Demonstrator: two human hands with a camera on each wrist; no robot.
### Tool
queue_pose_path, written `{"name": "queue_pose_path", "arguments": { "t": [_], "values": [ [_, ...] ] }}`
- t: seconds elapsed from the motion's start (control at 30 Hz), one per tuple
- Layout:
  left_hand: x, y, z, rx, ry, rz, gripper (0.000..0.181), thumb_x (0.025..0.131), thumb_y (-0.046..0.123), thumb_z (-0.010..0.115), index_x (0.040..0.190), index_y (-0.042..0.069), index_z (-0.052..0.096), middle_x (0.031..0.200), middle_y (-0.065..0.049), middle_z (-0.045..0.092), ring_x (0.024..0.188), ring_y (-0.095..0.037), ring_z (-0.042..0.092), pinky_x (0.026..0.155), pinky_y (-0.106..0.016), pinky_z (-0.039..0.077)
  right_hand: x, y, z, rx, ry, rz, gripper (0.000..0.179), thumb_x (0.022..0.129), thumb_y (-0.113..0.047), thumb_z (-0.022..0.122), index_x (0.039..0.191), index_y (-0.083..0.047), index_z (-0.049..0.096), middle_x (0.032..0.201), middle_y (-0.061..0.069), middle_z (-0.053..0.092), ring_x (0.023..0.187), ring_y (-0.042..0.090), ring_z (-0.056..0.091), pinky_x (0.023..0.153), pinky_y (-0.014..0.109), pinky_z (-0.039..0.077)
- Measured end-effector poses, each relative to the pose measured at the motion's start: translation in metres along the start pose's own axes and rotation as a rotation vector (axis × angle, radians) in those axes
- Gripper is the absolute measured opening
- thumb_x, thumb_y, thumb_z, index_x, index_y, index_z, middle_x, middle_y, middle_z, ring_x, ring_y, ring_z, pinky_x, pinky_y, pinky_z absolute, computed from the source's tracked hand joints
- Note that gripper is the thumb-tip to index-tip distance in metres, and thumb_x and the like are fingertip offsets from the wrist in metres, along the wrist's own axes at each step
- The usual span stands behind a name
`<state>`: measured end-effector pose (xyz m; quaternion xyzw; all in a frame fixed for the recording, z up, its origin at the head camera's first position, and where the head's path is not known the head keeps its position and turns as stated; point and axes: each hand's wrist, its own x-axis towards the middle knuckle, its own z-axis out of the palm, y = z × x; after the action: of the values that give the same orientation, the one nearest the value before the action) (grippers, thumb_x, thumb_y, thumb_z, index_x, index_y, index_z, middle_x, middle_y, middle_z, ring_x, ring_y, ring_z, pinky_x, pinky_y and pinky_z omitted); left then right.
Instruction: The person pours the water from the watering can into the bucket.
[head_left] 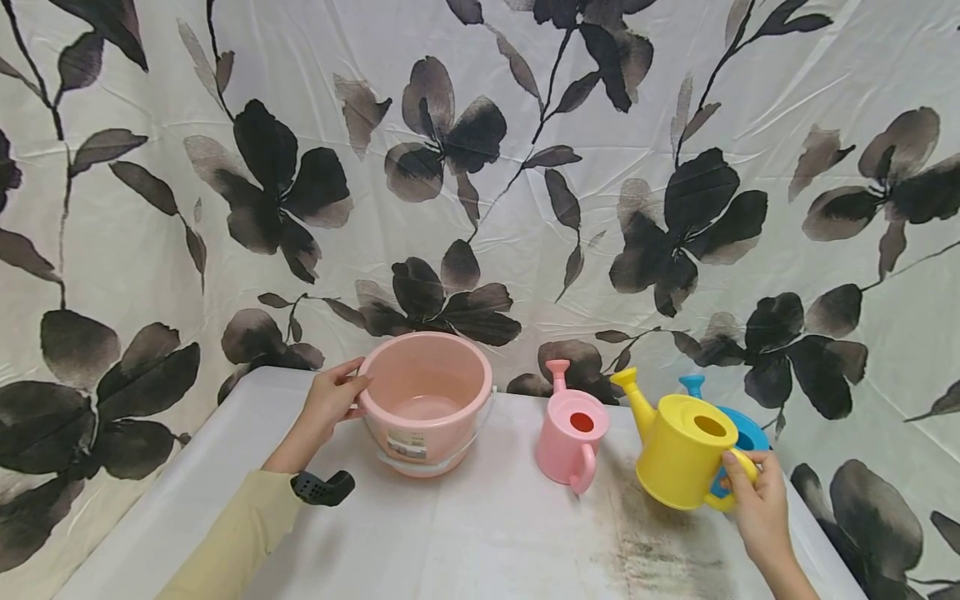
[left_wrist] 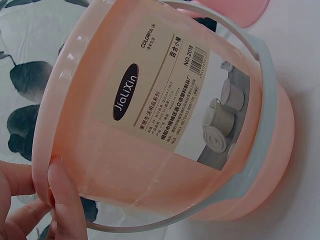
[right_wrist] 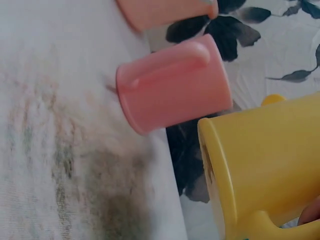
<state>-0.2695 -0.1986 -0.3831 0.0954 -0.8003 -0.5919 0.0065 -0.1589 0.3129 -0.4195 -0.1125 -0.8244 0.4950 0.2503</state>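
Note:
My left hand [head_left: 328, 410] pinches the rim of a peach plastic bucket [head_left: 431, 375] at its left side, thumb [left_wrist: 67, 212] against the outer wall. The bucket stands upright, its pale bail handle [left_wrist: 267, 100] hanging down across the front below a printed label [left_wrist: 170, 95]. On the right, my right hand [head_left: 763, 504] grips the handle of a yellow watering can [head_left: 678, 458], held up over the table with its spout pointing left. Behind it, a blue watering can [head_left: 748, 429] is partly hidden. A pink watering can [head_left: 558, 437] stands between the bucket and the yellow can.
White cloth covers the table [head_left: 480, 542], with a dark smudged stain [head_left: 660, 554] at the front right. A floral curtain [head_left: 525, 233] hangs right behind the table and along both sides. A black band [head_left: 322, 489] is on my left wrist.

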Motion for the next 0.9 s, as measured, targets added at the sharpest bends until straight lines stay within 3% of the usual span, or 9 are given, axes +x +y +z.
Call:
{"name": "queue_pose_path", "arguments": {
  "t": [0.3,0.5,0.73,0.9],
  "values": [
    [0.001,-0.001,0.0,0.003,-0.002,0.001,0.053,0.099,0.021,0.05,0.149,0.008,0.034,0.111,-0.014,0.051,0.07,-0.003,0.053,0.06,-0.015,0.055,-0.004,-0.011,-0.009,0.022,-0.073,-0.016,0.004,0.102,-0.02,0.044,0.101,-0.02,0.04,0.072,-0.013,0.052,0.068,0.0,0.048,0.059,0.014,0.045],
    [0.001,-0.001,0.0,0.002,-0.003,0.007,0.053,0.099,0.021,0.049,0.149,0.008,0.034,0.111,-0.014,0.051,0.07,-0.003,0.054,0.059,-0.015,0.055,-0.005,-0.022,-0.011,0.147,-0.123,-0.056,0.007,0.101,-0.018,0.047,0.1,-0.015,0.041,0.068,-0.01,0.047,0.064,0.003,0.046,0.055,0.017,0.04],
    [0.001,-0.001,-0.001,-0.003,-0.006,0.008,0.053,0.099,0.02,0.049,0.149,0.008,0.034,0.107,-0.012,0.051,0.069,-0.003,0.055,0.059,-0.015,0.055,-0.006,-0.036,-0.012,0.196,-0.181,-0.09,0.008,0.101,-0.017,0.046,0.1,-0.014,0.04,0.068,-0.009,0.047,0.064,0.005,0.046,0.055,0.019,0.041],
    [0.002,-0.002,-0.001,-0.006,-0.009,0.007,0.054,0.099,0.021,0.05,0.149,0.008,0.034,0.107,-0.012,0.051,0.069,-0.002,0.055,0.059,-0.015,0.055,-0.006,-0.044,-0.008,0.319,-0.227,-0.134,0.008,0.1,-0.011,0.047,0.097,-0.009,0.039,0.069,-0.008,0.045,0.062,0.006,0.044,0.052,0.023,0.037]
  ]
}}
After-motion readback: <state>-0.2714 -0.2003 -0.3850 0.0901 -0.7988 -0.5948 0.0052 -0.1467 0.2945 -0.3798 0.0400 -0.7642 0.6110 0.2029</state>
